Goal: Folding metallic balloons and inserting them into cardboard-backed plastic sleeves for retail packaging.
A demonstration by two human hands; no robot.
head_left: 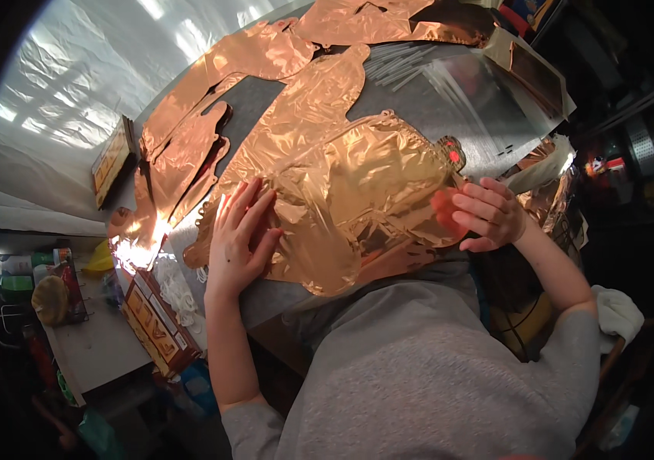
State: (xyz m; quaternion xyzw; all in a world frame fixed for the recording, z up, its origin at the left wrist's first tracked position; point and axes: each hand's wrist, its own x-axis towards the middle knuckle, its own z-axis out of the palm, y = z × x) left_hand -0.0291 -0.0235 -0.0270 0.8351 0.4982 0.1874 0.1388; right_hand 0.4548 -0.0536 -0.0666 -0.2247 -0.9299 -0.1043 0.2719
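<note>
A flat, shiny copper-gold foil balloon [381, 176] lies across the table in front of me, its surface creased. My left hand [241, 238] rests on its left part with the fingers stretched out and a little spread. My right hand [489, 215] is at the balloon's right edge, fingers slightly bent and apart, with nothing visible in them. An orange-red patch [447, 211] glows on the foil beside those fingertips. More foil lies under and behind this balloon, so its full outline is hard to make out.
Other flat copper foil balloons [254, 54] curve along the table's far and left edges. Thin clear straws [400, 65] lie at the back beside a clear plastic sheet [488, 96]. Printed boxes [154, 326] and white string [176, 287] are at left; crumpled foil [549, 192] is at right.
</note>
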